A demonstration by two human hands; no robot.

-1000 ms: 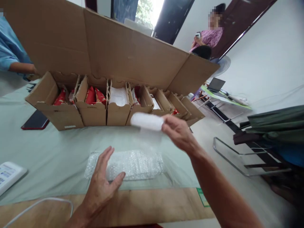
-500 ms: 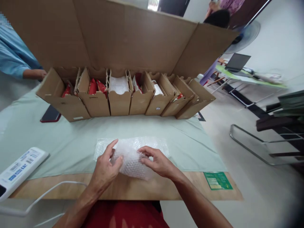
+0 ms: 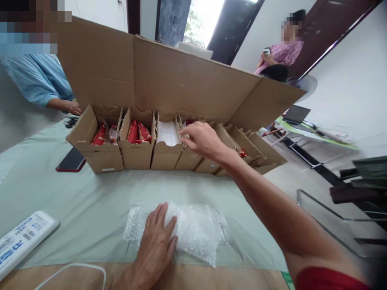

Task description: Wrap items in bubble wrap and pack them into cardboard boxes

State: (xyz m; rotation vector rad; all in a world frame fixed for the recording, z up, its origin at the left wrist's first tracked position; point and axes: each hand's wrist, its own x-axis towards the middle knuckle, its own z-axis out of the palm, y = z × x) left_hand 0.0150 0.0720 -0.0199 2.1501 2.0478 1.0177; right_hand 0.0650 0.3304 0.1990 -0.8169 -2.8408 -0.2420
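Bubble wrap (image 3: 198,231) — clear, overlapping pieces, the upper set askew; lying in front of the third box from the left (image 3: 166,157). White wrap (image 3: 168,132) — bubble-textured, inside that box.

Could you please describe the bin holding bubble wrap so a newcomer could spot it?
Find the row of cardboard bins on the cloth. Take the third bin from the left, beside the right hand. It shows white bubble wrap; its left neighbour holds red packets.
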